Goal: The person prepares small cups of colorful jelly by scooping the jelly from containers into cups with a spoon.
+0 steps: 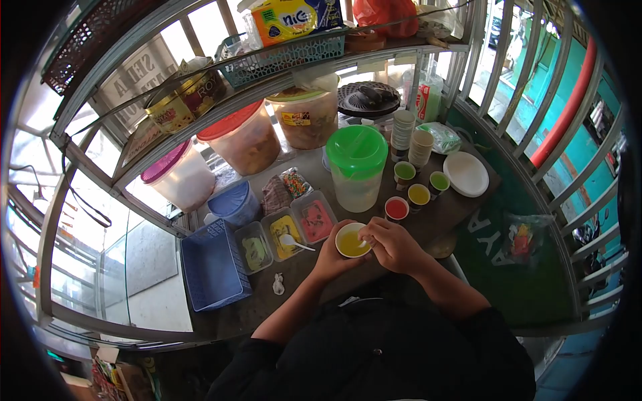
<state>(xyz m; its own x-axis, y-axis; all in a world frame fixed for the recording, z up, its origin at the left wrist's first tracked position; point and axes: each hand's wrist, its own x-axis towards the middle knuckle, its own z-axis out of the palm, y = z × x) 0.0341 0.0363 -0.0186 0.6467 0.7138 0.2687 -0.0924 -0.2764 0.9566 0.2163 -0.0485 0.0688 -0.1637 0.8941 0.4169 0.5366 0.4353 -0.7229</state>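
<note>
My left hand [330, 259] is wrapped round a paper cup [350, 242] with yellow liquid in it, held near the front of the counter. At the cup's right rim, my right hand [394, 246] pinches a small white spoon [364, 242] that dips into the liquid; most of its handle is hidden by the fingers. Just beyond my hands stand a cup of red liquid [396, 210], a cup of yellow liquid [419, 195] and two cups of green liquid [404, 171]. A tub of yellow powder [284, 234], with a white spoon lying in it, is left of my left hand.
A green-lidded jug [356, 174] stands behind the cups, near stacked paper cups [402, 134] and white plates [466, 175]. Tubs of pink [317, 219] and green powder [255, 253] sit left, beside a blue basket [217, 267]. A shelf [267, 80] overhangs the back.
</note>
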